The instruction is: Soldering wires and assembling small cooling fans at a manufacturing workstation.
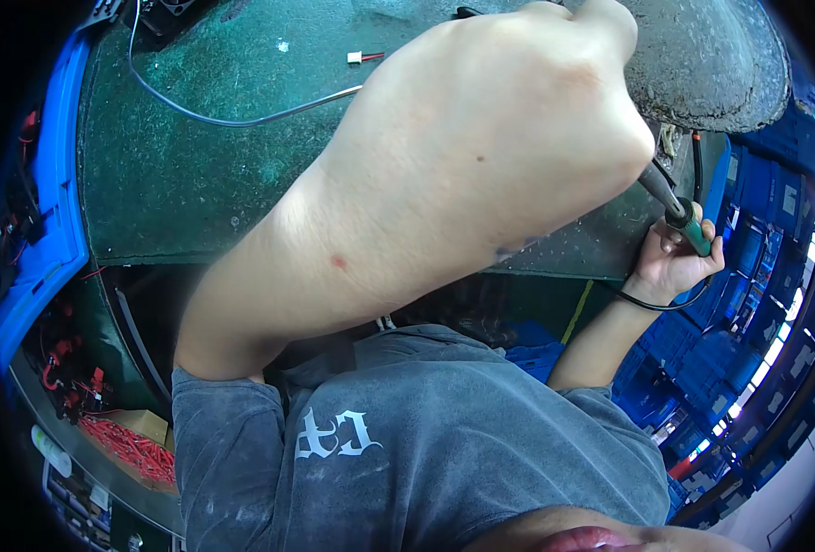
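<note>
My left hand [554, 87] is large and close in the upper middle, its back toward the view and its fingers curled closed on the far side. Whatever it may hold is hidden. Over at the right, my right hand [670, 262] grips a soldering iron [695, 237] by its green handle. The iron's metal shaft slants up and left, and its tip is hidden behind my left hand. A thin grey wire [232, 121] curves over the green work surface [186, 184] and passes behind my left forearm. Beyond the forearm lies a small white connector [355, 58] with a red lead.
A rounded grey, rough-rimmed thing [711, 69] overhangs the upper right. A black cable [651, 304] runs by my right wrist. At left stand a blue bin [53, 184] and a box of red parts [131, 451]. Blue bins [720, 359] fill racks at right.
</note>
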Motion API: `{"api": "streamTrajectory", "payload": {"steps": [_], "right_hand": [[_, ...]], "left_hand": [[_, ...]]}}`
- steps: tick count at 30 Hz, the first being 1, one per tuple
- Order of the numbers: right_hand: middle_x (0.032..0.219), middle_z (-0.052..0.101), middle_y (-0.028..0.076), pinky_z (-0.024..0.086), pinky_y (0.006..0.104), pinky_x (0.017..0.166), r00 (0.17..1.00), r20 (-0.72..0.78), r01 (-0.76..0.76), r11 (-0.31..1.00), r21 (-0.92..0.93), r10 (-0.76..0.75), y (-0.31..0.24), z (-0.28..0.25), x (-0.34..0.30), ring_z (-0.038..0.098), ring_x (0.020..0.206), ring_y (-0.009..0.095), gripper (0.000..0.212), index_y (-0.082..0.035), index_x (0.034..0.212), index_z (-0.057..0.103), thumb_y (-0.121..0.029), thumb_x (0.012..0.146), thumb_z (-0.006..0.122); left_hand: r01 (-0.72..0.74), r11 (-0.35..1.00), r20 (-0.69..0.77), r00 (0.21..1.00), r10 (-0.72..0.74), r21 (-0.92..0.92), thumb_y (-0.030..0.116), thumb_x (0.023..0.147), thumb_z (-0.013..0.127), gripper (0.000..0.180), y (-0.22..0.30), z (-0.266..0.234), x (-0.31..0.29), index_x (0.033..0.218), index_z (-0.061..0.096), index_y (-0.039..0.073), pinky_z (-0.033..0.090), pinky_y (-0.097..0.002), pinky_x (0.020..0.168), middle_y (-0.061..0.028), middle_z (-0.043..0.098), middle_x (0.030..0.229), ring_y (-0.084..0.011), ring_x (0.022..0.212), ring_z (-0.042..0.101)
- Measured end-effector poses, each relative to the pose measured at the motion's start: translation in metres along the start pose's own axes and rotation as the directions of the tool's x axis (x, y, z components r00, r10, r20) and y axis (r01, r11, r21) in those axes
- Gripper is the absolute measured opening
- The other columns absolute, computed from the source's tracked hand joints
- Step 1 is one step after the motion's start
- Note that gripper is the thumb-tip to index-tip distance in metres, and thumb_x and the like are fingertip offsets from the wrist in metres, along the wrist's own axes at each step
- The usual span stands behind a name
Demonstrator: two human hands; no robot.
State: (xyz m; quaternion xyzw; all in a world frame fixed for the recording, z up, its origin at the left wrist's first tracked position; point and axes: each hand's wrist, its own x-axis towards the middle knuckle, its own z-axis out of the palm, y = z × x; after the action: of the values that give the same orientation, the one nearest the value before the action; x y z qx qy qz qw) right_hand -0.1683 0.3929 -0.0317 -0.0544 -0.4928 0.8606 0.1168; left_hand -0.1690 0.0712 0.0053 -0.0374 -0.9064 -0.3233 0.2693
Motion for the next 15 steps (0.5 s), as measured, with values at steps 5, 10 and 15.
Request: {"api": "streamTrajectory", "payload": {"steps": [5,10,15], "right_hand": [[0.077,0.051,0.011,0.031,0.0184,0.037,1.000,0.003,-0.007,1.000,-0.005,0.007,0.0001,-0.0013,0.0004,0.041,0.045,0.013,0.030,-0.007,0.071,0.056,-0.034,0.081,0.047],[0.078,0.051,0.010,0.032,0.0184,0.038,0.999,0.021,-0.027,0.999,0.043,0.026,-0.0005,-0.0015,-0.0001,0.041,0.045,0.012,0.029,-0.008,0.071,0.056,-0.033,0.082,0.046],[0.078,0.051,0.010,0.033,0.0190,0.038,1.000,-0.008,-0.016,1.000,0.012,0.016,-0.0003,0.0011,-0.0013,0.041,0.046,0.013,0.029,-0.007,0.071,0.056,-0.032,0.082,0.047]], "left_hand": [[0.002,1.000,0.017,1.000,-0.002,0.025,-0.003,0.069,0.066,0.022,-0.0033,-0.0032,-0.0030,0.089,0.065,0.006,0.035,-0.0231,0.050,-0.0032,0.048,0.070,-0.0121,0.057,0.044],[0.000,0.999,0.022,1.000,-0.001,0.038,-0.003,0.069,0.066,0.022,-0.0014,-0.0051,-0.0036,0.089,0.065,0.006,0.035,-0.0229,0.050,-0.0030,0.048,0.071,-0.0117,0.057,0.044],[0.009,0.999,0.024,1.000,-0.010,0.046,-0.003,0.069,0.066,0.022,-0.0037,-0.0061,-0.0051,0.090,0.065,0.006,0.035,-0.0227,0.050,-0.0029,0.048,0.071,-0.0114,0.057,0.043]]}}
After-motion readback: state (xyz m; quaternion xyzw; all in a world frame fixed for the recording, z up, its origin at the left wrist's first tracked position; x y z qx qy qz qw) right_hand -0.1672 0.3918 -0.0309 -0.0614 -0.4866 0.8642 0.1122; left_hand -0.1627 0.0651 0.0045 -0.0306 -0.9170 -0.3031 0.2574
